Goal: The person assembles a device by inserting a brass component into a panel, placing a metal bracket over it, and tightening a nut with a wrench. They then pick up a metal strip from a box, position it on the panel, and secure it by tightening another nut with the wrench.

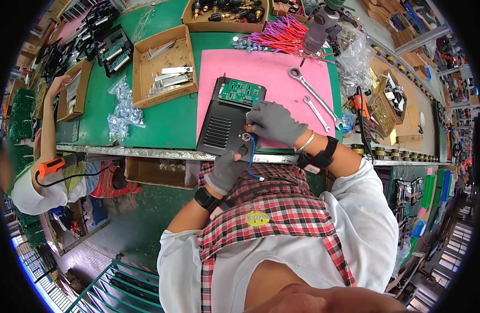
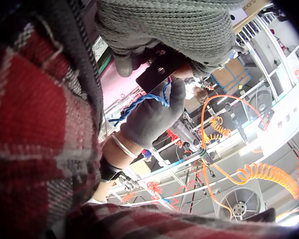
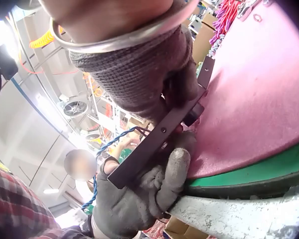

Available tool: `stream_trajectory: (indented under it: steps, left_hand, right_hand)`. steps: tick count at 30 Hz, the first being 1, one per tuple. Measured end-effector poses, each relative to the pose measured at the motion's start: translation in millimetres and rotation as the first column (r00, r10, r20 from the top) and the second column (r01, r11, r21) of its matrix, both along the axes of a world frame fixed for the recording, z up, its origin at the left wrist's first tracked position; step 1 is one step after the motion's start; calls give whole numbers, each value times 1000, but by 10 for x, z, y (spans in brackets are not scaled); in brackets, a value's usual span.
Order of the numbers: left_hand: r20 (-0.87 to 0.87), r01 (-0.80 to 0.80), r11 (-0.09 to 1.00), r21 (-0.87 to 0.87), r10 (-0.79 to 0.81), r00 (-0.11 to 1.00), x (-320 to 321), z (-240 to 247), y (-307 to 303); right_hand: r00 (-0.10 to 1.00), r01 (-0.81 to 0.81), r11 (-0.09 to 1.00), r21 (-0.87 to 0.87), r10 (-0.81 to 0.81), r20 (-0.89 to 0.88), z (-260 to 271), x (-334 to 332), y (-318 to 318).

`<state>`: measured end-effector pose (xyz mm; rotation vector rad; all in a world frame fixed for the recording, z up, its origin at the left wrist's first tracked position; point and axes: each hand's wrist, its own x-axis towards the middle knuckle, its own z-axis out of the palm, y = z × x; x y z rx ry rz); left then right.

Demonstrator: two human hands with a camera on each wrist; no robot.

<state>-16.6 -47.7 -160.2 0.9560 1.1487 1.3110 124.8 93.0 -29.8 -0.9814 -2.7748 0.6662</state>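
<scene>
A black metal panel [image 1: 219,122] with a row of slots lies on the pink mat, its near end projecting past the table edge. A green circuit board [image 1: 240,91] sits at its far end. My gloved left hand [image 1: 227,173] grips the near end, thumb on top and fingers underneath. The gloved right hand [image 1: 275,122] bends its fingers over the panel beside a hex nut [image 1: 245,136]; what its fingertips hold is hidden, so I cannot tell. A twisted blue wire [image 1: 252,156] hangs from the panel toward the apron. In the right wrist view a short black part [image 3: 193,115] juts from the panel's underside.
Two wrenches [image 1: 315,96] lie on the pink mat [image 1: 292,68]. A power driver [image 1: 321,31] hangs above red and purple wires [image 1: 281,34]. Cardboard boxes [image 1: 140,94] with metal strips stand left, near bagged small parts [image 1: 126,112]. Another person's arm [image 1: 49,115] reaches in at left.
</scene>
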Motion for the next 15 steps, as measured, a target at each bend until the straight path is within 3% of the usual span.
stream_trajectory:
  steps: [8, 11, 15]
  left_hand:
    - [-2, 22, 1000, 19, -22, 1000, -2, -6, 20]
    - [143, 33, 999, -34, -28, 989, 6, 31, 27]
    - [267, 185, 981, -57, -164, 950, -85, -76, 10]
  right_hand:
    - [998, -42, 999, -24, 43, 37, 18, 14, -9]
    - [997, -75, 997, -14, 75, 12, 25, 7, -12]
    - [990, -132, 990, 55, 130, 46, 94, -19, -25]
